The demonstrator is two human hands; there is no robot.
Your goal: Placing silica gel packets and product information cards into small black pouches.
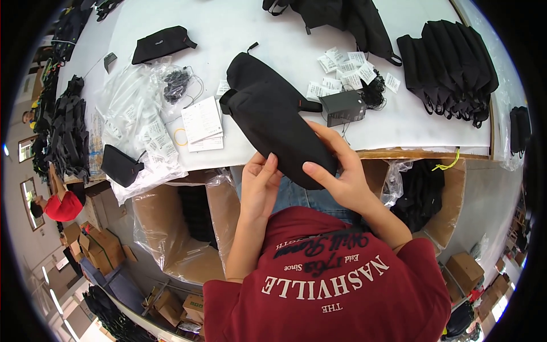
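A soft black fabric pouch (pixel 279 117) is held up tilted over the table's near edge, with a short strap tab on each side and a zip pull at its far end. My left hand (pixel 262 181) pinches the near left edge, thumb on top. On the other side, my right hand (pixel 342 174) grips the near right edge, its thumb lying across the fabric. The fingers beneath the pouch are partly hidden. Just beyond it to the right are a small black box (pixel 345 108) and a scatter of white printed tags (pixel 348 69) with black strings (pixel 374 93).
A row of black pouches (pixel 450 71) stands at the right. Clear plastic bags (pixel 128 105), paper sheets (pixel 202 121) and two small black pouches (pixel 162 45) (pixel 121 166) lie left. Plastic-lined cartons (pixel 162 228) (pixel 454 194) sit below the table edge. A person in red (pixel 62 206) is far left.
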